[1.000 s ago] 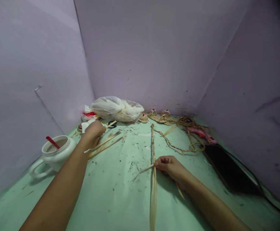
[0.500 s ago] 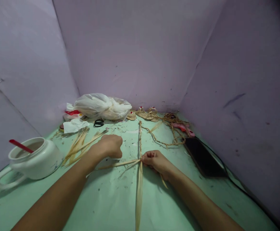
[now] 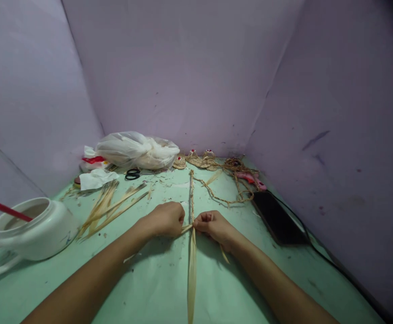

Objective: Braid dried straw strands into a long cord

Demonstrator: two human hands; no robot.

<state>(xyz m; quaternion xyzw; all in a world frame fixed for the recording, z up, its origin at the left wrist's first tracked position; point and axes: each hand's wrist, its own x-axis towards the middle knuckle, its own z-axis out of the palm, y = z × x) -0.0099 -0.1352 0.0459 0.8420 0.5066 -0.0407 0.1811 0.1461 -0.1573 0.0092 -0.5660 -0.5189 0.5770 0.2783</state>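
A braided straw cord (image 3: 191, 193) runs away from me down the middle of the green table (image 3: 156, 288), ending in loose flat straw strips (image 3: 192, 274) near me. My left hand (image 3: 165, 219) is closed, pinching a straw strip at the braid's end. My right hand (image 3: 213, 225) is closed too, pinching the braid at the same spot. The two hands nearly touch. A pile of loose straw strips (image 3: 110, 207) lies to the left of my left hand.
A white pot (image 3: 31, 231) with a red stick stands at the left. At the back lie a plastic bag (image 3: 136, 150), black scissors (image 3: 133, 173), white tissue (image 3: 94, 179), woven straw pieces (image 3: 199, 158), tangled cord (image 3: 237, 180), and a dark phone (image 3: 274, 216). Purple walls enclose the table.
My left hand left the straw pile at the back left, came across with a strip, and now meets my right hand at the braid. The camera view shifted left.
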